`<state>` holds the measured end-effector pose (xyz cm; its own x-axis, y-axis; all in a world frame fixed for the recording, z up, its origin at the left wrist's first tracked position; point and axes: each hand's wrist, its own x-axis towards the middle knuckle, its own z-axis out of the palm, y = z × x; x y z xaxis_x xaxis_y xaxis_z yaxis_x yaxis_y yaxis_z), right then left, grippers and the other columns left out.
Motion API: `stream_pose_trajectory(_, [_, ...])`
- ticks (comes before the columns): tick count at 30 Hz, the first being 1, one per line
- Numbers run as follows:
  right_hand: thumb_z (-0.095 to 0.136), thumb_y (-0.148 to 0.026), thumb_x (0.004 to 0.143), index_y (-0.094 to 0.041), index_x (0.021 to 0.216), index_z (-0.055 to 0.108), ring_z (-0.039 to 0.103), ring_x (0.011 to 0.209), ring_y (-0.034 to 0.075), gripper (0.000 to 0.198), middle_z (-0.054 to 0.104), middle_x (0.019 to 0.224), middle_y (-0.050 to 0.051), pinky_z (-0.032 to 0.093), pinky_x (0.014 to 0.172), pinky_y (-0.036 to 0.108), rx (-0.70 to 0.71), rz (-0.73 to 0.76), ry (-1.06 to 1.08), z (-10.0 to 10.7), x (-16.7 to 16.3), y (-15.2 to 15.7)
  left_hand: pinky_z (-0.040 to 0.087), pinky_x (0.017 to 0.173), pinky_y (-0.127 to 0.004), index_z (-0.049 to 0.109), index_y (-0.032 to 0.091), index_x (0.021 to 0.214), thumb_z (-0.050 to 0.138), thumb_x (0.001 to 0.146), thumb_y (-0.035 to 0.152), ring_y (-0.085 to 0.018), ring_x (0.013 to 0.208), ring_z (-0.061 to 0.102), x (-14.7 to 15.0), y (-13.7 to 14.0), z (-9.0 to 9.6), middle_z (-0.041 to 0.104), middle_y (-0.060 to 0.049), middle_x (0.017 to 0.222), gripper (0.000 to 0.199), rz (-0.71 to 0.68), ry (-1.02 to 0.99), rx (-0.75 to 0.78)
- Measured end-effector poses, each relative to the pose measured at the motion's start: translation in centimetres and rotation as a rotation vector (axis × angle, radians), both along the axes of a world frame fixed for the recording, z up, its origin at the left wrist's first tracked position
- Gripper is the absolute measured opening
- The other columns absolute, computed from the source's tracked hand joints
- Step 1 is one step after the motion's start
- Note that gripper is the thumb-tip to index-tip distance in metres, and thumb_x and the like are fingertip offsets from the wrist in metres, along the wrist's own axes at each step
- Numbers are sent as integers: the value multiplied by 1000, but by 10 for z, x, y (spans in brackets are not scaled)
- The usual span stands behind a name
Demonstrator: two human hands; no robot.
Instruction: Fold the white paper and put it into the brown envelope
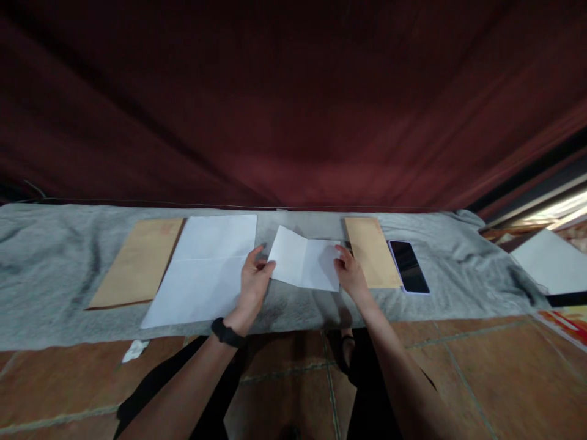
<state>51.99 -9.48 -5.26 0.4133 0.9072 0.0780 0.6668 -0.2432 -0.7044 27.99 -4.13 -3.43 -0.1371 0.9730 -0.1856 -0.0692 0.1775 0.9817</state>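
Note:
Between my hands is a small white sheet of paper (302,260), creased down the middle and partly unfolded. My left hand (257,272) grips its left edge, thumb on top. At the right edge, my right hand (349,269) pinches the paper with thumb and fingers. To the left lies a larger white sheet (206,269) with a crease across it, overlapping or touching a big brown envelope (137,263). Just beyond my right hand rests a smaller brown envelope (373,250).
A phone (409,267) lies right of the small envelope. Everything rests on a grey cloth (41,275) before a dark red curtain (284,122). A white flat object (553,263) is at the far right. A crumpled white scrap (135,350) lies on the tiled floor (293,391).

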Motion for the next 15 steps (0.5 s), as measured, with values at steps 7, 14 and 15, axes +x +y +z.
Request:
stream_pose_trajectory(7, [43, -19, 94, -20, 137, 57, 72, 90, 22, 45, 76, 106, 8, 51, 82, 30, -130, 9, -254, 17, -11, -3, 38, 55, -24, 48, 18, 143, 67, 76, 23, -12, 51, 47, -14, -11, -8, 47, 10, 59, 69, -202, 367, 119])
stream_pose_trajectory(14, [44, -18, 95, -21, 137, 58, 71, 101, 22, 44, 74, 117, 9, 51, 88, 30, -266, 12, -306, 25, -12, -8, 46, 66, -28, 44, 24, 149, 61, 86, 24, -18, 70, 65, -17, -15, 9, 68, 1, 81, 65, -363, 946, 1])
stream_pose_trajectory(15, [44, -18, 95, -21, 137, 59, 71, 102, 22, 44, 74, 118, 9, 51, 89, 30, -290, 16, -315, 25, -12, -9, 47, 69, -28, 44, 25, 149, 60, 87, 24, -20, 75, 67, -15, -16, 14, 71, -1, 87, 64, -394, 1026, -23])
